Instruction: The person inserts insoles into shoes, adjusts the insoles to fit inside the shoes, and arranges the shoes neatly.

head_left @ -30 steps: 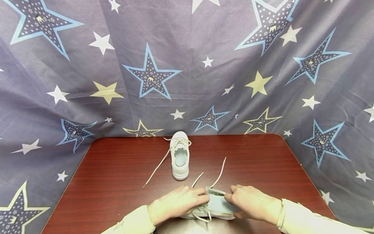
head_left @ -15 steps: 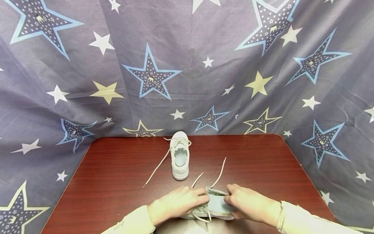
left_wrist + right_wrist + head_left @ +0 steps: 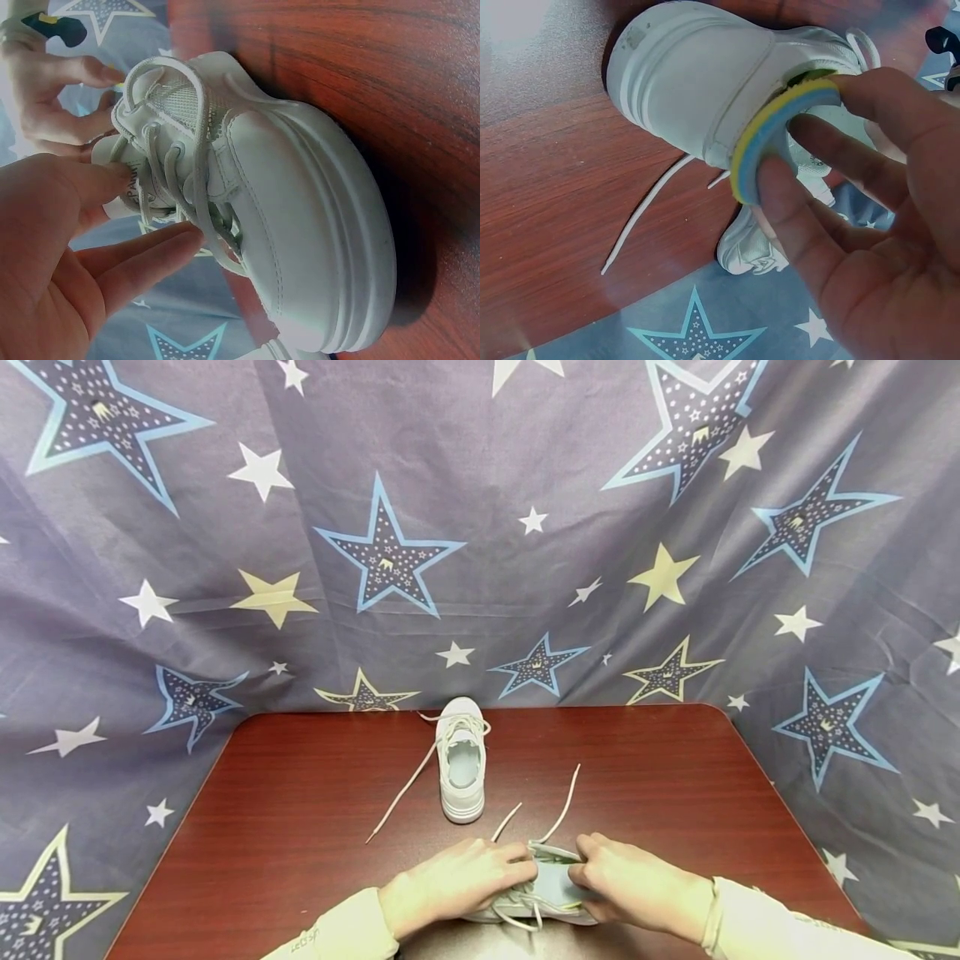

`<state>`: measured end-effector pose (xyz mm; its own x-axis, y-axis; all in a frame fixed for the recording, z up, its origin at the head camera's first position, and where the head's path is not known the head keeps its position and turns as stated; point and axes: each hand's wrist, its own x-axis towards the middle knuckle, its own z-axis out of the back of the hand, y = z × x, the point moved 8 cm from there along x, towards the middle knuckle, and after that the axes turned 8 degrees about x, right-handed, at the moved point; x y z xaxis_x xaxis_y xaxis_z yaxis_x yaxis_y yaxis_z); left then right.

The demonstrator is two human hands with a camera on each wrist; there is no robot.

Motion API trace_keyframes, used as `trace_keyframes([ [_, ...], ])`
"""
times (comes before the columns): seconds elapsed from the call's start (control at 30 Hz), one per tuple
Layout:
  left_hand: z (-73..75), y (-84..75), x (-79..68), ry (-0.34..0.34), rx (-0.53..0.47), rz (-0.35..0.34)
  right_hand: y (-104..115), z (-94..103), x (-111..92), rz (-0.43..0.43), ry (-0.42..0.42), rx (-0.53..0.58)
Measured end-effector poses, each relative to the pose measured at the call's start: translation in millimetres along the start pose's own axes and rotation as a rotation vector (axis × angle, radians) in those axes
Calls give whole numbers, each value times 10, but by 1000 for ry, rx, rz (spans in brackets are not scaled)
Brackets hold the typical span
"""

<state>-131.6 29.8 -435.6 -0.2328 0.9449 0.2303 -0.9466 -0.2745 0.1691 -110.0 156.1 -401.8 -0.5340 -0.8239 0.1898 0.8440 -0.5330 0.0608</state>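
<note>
Nearest the camera, at the front edge of a dark red wooden table (image 3: pixel 300 793), two hands work on one white sneaker (image 3: pixel 536 897) lying on its side. Two white sneakers are on the table in all. The left hand (image 3: pixel 450 881) rests on the laced front of the near sneaker, fingers fairly straight and touching the laces (image 3: pixel 176 180) and tongue; the left wrist view shows them lying against the laces rather than wrapped around them. The right hand (image 3: pixel 637 885) sits at the heel opening, thumb and fingers curled around the edge of an insole (image 3: pixel 780 127) with yellow and blue layers, which appears to be partly inside the sneaker. How deep the insole reaches is hidden by the hand. Two loose lace ends (image 3: pixel 566 802) trail away from the near sneaker across the table. Both forearms wear pale sleeves (image 3: pixel 765 918), cut off at the bottom of the head view. Farther back, near the table's far edge, the second sneaker (image 3: pixel 461 760) stands upright, one long lace stretched out to its left. Behind the table hangs a purple-grey cloth (image 3: pixel 225 568) printed with stars.
</note>
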Motion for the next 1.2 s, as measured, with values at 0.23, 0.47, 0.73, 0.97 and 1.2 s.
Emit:
trace_keyframes([
  [0.23, -2, -1, -3, -12, -24, 0, 31, 5, 2, 48, -14, -6],
  [0.47, -17, 17, -3, -17, -45, 3, 31, 57, -36, 36, -37, -24],
  [0.73, -21, 19, 10, -15, -58, 7, 12, 42, -49, 4, -70, -34],
  [0.97, -28, 23, 23, -1, -49, 28, -24, 22, -36, -1, -79, 25],
  [1.2, -24, 35, 30, 10, -81, 46, -16, 2, -26, 6, -85, 14],
])
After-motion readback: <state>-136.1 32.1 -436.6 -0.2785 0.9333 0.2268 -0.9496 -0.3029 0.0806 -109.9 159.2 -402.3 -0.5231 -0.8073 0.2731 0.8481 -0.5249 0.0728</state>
